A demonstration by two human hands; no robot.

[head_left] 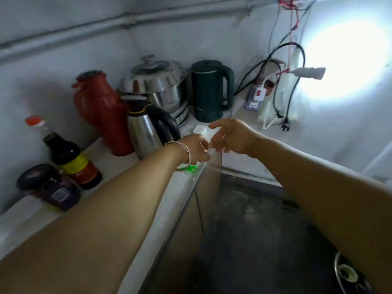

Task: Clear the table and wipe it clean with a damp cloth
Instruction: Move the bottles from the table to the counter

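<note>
A small white box point(200, 130) lies on the white table point(127, 164) near its front edge, in front of the kettles. My left hand point(196, 148), a bangle on its wrist, curls its fingers over the near side of the box; the fingertips are hidden. My right hand point(232, 136) reaches in from the right, thumb and fingers spread loosely around the box's right end. A bright green item point(191, 168) peeks out under my left wrist. No cloth is in view.
Along the wall stand a red thermos point(101, 111), a steel jug point(148, 132), a steel pot with lid point(161, 88), a dark green kettle point(211, 92), a dark sauce bottle point(72, 158) and a jar point(48, 186). A power strip point(255, 97) and cables hang right. Dark floor lies below.
</note>
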